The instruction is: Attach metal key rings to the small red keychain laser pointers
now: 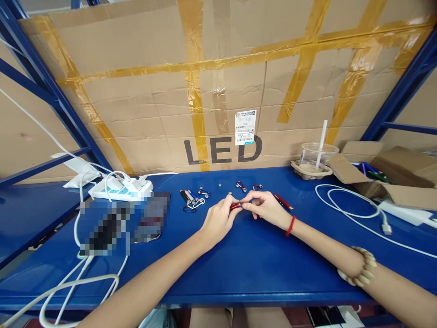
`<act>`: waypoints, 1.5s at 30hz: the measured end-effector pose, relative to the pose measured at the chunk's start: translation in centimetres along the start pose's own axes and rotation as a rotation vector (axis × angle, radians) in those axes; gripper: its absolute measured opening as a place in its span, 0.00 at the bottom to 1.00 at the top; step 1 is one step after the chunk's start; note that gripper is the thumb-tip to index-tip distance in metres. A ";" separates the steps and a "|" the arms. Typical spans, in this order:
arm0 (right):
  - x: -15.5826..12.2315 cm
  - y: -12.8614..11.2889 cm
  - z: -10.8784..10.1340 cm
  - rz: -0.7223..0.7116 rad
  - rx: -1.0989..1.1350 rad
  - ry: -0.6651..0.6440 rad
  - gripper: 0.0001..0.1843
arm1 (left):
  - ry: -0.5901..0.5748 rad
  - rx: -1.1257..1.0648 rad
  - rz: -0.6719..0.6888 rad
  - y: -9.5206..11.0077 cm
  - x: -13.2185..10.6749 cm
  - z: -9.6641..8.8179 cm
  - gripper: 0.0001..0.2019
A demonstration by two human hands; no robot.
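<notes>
My left hand is closed around a small red keychain flashlight, a metal tube. The fingertips of my right hand pinch its silvery end, partly hidden by the fingers. Another red tube lies just beyond my right wrist. Beyond my left hand, black, silver and blue flashlights with carabiner clips lie side by side. A blue clip, a red clip and a second red clip sit near several button cells.
A power strip with white cables and a phone lie left on the blue shelf. To the right are a plastic cup with a straw, a coiled white cable and an open carton. Cardboard walls the back.
</notes>
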State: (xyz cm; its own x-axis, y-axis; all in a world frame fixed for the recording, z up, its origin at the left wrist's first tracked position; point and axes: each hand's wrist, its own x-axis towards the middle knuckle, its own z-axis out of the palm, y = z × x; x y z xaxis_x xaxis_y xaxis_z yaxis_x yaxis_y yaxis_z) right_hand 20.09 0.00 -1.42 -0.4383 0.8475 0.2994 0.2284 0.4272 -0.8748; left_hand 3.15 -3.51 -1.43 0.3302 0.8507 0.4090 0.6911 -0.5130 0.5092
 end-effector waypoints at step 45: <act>-0.2 -1.2 -0.2 -0.358 -0.467 -0.037 0.08 | 0.048 -0.327 -0.129 -1.0 0.5 0.5 0.09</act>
State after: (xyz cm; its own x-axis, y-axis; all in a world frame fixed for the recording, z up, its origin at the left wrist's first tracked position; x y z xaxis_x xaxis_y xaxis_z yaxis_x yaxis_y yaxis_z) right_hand 20.09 -0.65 -0.42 -0.5872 0.6167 0.5242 0.4157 0.7855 -0.4585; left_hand 2.93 -2.56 -2.09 0.2177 0.9085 0.3569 0.4797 -0.4180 0.7714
